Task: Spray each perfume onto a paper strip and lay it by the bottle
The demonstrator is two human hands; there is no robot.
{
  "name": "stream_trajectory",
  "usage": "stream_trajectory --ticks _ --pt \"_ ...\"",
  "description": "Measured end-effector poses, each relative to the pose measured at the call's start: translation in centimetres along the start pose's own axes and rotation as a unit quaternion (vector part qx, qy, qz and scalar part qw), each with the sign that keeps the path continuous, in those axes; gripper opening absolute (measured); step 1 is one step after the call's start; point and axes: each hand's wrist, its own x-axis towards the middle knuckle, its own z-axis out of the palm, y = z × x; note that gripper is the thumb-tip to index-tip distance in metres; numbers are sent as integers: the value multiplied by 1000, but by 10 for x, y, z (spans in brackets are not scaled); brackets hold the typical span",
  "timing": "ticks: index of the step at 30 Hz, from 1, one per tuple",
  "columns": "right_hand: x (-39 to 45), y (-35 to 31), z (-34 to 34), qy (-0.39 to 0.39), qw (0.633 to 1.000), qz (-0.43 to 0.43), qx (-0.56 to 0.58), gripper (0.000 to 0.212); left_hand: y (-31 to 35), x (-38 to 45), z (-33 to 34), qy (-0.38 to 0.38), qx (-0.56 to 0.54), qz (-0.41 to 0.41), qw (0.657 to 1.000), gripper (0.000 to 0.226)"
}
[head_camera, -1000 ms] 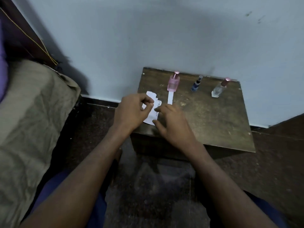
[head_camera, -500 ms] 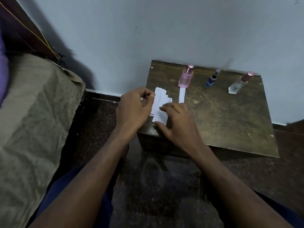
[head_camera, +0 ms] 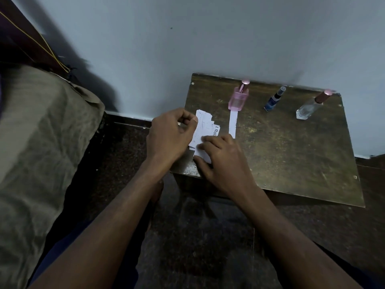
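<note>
Left hand [head_camera: 169, 135]: fingers curled, thumb and forefinger pinched together on the upper left edge of the paper stack [head_camera: 203, 130]. Forearm comes in from lower left, wrist bent slightly inward.

Right hand [head_camera: 224, 161]: palm down, fingers spread flat, pressing the lower part of the same stack onto the table [head_camera: 291, 153]; not closed round anything, just holding it down. Thumb sits at the stack's near edge.

Writing: black print on one strip just beyond the right fingertips, reads "t Rol", rest hidden by the hand.

One paper strip [head_camera: 233, 124] lies flat just right of the pinch, far end touching the base of the pink bottle [head_camera: 238, 100], near end by the right knuckles. Blue bottle [head_camera: 274, 100] and clear bottle [head_camera: 310, 107] stand farther right, well apart from both hands, no strips beside them. All 3 look tilted in the wide lens.

Table: dark, scuffed wood, set against a pale blue wall [head_camera: 208, 38]. Dark floor below. Olive cloth [head_camera: 41, 132] over something bulky, far left of the left hand.
</note>
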Motion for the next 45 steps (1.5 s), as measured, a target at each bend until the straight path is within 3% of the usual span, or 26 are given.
stream_trajectory --ticks 7,15,19,24,33,35,39,42,45 --pt "2 0 -9 40 999 22 25 13 -2 0 1 0 -2 3 1000 14" --pt "7 14 -23 155 975 103 124 6 -1 1 5 -17 -23 48 998 12" --pt "8 21 -36 219 950 116 188 5 3 -1 6 -42 -49 74 995 19" --pt "8 31 -48 235 924 124 274 10 14 -7 9 -114 -56 136 983 37" --pt "6 46 -47 221 821 214 481 15 26 -10 22 -133 -114 124 977 9" --pt "6 48 -48 216 826 191 484 14 27 -10 24 -136 -116 119 977 10" --pt "1 44 -51 196 881 93 420 26 29 -10 24 -129 -153 101 974 18" --pt "-2 43 -51 190 934 11 303 27 30 -9 23 -125 -187 75 972 29" --pt "-4 46 -48 206 962 3 178 27 32 -9 26 -129 -209 64 967 35"
